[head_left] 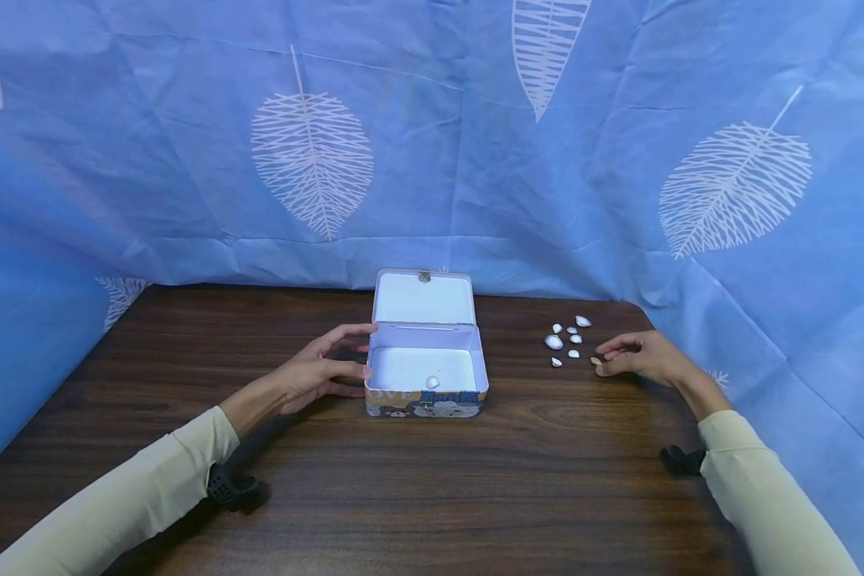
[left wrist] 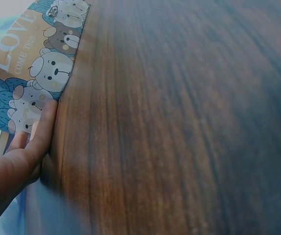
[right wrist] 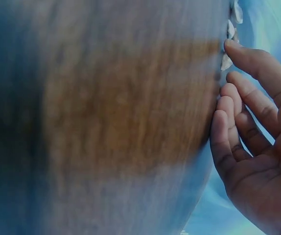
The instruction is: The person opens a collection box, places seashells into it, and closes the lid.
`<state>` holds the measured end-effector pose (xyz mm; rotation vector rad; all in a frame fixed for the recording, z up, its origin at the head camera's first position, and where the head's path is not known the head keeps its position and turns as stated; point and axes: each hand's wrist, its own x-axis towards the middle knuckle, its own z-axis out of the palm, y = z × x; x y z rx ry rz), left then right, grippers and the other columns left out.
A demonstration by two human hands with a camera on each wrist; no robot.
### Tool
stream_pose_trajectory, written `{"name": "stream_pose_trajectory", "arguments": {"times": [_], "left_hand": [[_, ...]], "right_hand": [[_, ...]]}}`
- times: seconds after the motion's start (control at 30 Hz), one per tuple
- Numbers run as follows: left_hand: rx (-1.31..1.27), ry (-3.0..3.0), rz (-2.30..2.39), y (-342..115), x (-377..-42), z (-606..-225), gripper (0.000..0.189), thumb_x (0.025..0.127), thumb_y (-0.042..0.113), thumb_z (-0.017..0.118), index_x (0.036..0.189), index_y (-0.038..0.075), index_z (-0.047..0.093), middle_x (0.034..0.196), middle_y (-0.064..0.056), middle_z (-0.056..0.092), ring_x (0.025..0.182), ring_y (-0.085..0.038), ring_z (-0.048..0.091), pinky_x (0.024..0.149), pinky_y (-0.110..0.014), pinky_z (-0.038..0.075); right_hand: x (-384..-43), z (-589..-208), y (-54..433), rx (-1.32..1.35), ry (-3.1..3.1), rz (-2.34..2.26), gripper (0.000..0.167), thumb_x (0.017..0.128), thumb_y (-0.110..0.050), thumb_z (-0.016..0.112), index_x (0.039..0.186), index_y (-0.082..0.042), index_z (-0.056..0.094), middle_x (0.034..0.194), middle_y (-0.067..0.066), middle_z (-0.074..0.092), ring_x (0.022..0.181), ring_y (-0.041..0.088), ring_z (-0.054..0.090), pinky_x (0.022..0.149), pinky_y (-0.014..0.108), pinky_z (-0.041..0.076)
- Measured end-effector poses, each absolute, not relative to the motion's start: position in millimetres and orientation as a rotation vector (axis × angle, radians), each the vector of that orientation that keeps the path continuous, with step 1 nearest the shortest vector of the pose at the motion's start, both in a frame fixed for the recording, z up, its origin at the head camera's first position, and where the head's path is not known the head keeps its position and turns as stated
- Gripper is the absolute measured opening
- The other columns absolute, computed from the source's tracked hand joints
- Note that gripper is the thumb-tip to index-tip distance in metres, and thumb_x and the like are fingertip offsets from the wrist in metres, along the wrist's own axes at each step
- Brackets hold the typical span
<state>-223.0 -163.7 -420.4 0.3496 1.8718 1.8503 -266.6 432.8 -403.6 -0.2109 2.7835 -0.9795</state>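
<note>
My left hand point(head_left: 317, 366) grips the left end of a tin box point(head_left: 426, 404), its lid raised at the back. In the left wrist view, fingers point(left wrist: 43, 128) lie at a lower corner of the box's printed front point(left wrist: 57, 68), which shows cartoon bears and lettering. One white seashell point(head_left: 433, 382) lies inside, near the front wall. On the right, my right hand point(head_left: 644, 358) pinches a small tan seashell point(head_left: 595, 362) between thumb and fingertips, low at the tabletop. The right wrist view shows the hand point(right wrist: 258, 132) with a shell point(right wrist: 226, 61) between thumb and forefinger.
Several white seashells point(head_left: 554, 342) lie scattered just left of my right hand. The dark wooden table point(head_left: 432, 488) runs back to a blue curtain point(head_left: 446, 160) with white leaf prints. The table's right edge passes close under my right wrist.
</note>
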Motion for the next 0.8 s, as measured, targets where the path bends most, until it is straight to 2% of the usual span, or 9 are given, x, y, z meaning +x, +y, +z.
{"name": "stream_pose_trajectory", "arguments": {"times": [0.1,0.27,0.53,0.8], "left_hand": [[0.343,1.869,1.857,-163.7,-223.2,-420.5,0.083,0.105,0.013,0.078,0.176,0.024,0.038,0.176,-0.024,0.030,0.157,-0.053,0.047,0.112,-0.059,0.064],[0.331,1.876,1.856,-163.7,-223.5,-420.5,0.083,0.104,0.013,0.079,0.176,0.025,0.039,0.175,-0.023,0.030,0.156,-0.052,0.048,0.113,-0.059,0.064],[0.325,1.872,1.855,-162.8,-223.6,-420.7,0.083,0.104,0.013,0.079,0.176,0.025,0.039,0.175,-0.023,0.030,0.155,-0.051,0.050,0.113,-0.058,0.064],[0.325,1.872,1.855,-162.9,-223.2,-420.5,0.084,0.104,0.012,0.079,0.176,0.024,0.038,0.175,-0.023,0.030,0.156,-0.052,0.048,0.112,-0.058,0.064]], "right_hand": [[-269.8,-406.6,433.0,-0.217,2.779,-1.001,0.047,0.096,-0.015,0.090,0.132,0.012,0.076,0.113,0.014,0.085,0.088,-0.005,0.069,0.081,0.015,0.058],[-271.1,-404.8,431.1,-0.211,2.785,-0.953,0.045,0.095,-0.021,0.092,0.129,0.006,0.080,0.111,0.011,0.086,0.090,-0.003,0.068,0.082,0.016,0.056],[-269.9,-400.8,429.3,-0.197,2.803,-0.868,0.036,0.097,-0.031,0.090,0.121,-0.004,0.087,0.121,0.011,0.086,0.101,0.008,0.067,0.084,0.020,0.053],[-269.6,-400.8,427.4,-0.260,2.820,-0.862,0.028,0.100,-0.026,0.087,0.117,-0.004,0.087,0.117,0.012,0.087,0.096,-0.001,0.067,0.084,0.018,0.054]]}}
